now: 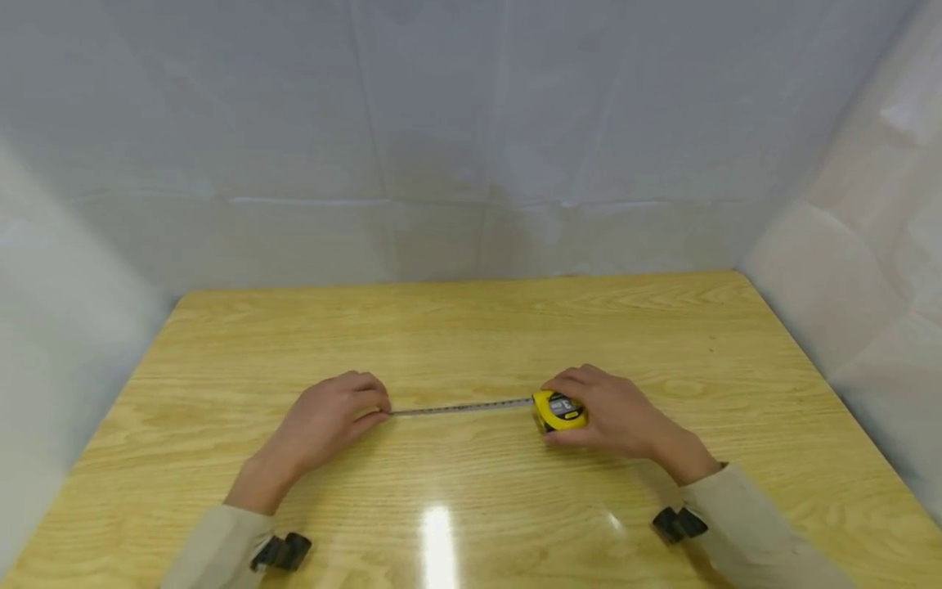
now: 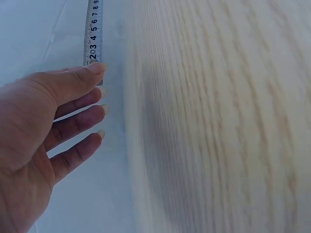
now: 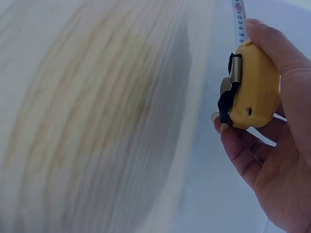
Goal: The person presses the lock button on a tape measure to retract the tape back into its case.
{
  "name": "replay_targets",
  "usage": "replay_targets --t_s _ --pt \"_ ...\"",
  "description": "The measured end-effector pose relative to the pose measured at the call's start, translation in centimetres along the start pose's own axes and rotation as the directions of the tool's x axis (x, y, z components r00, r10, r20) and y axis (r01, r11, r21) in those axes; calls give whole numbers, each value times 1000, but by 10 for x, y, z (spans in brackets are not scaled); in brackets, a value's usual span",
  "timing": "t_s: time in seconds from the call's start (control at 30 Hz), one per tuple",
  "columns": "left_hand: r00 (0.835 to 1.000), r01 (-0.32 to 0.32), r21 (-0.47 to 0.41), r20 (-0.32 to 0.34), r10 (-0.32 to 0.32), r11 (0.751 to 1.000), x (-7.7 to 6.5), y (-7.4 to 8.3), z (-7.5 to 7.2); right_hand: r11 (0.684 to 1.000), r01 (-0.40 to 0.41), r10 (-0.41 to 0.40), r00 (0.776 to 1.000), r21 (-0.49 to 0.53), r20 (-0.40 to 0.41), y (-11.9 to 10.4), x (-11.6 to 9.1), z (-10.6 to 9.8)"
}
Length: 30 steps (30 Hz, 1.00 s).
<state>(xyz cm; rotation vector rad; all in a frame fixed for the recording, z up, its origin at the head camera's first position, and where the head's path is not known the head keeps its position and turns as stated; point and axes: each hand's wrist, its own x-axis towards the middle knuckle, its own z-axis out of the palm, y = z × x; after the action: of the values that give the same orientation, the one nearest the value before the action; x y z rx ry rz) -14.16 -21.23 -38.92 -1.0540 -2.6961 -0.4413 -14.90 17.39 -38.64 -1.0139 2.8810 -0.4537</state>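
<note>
A yellow tape measure (image 1: 561,411) with a dark label is gripped by my right hand (image 1: 614,413), thumb on its near side and fingers on its far side. Its metal blade (image 1: 462,406) stretches out to the left, over the wooden table. My left hand (image 1: 329,421) pinches the blade's free end between thumb and fingers. In the left wrist view the low numbers on the blade (image 2: 94,34) run away from my thumb. The right wrist view shows the yellow case (image 3: 257,85) from the side, with a metal clip (image 3: 235,70) and a black strap on it.
The light wooden table (image 1: 471,335) has rounded far corners. Pale sheeting (image 1: 441,147) hangs behind it and on both sides. A small black device (image 1: 282,552) sits at my left sleeve, another black device (image 1: 679,523) at my right sleeve.
</note>
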Motion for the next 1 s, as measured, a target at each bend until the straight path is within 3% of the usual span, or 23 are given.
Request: replay_targets --t_s 1.0 --pt "998 -56 -9 -28 56 998 14 12 7 998 36 -36 999 55 1 -16 12 5"
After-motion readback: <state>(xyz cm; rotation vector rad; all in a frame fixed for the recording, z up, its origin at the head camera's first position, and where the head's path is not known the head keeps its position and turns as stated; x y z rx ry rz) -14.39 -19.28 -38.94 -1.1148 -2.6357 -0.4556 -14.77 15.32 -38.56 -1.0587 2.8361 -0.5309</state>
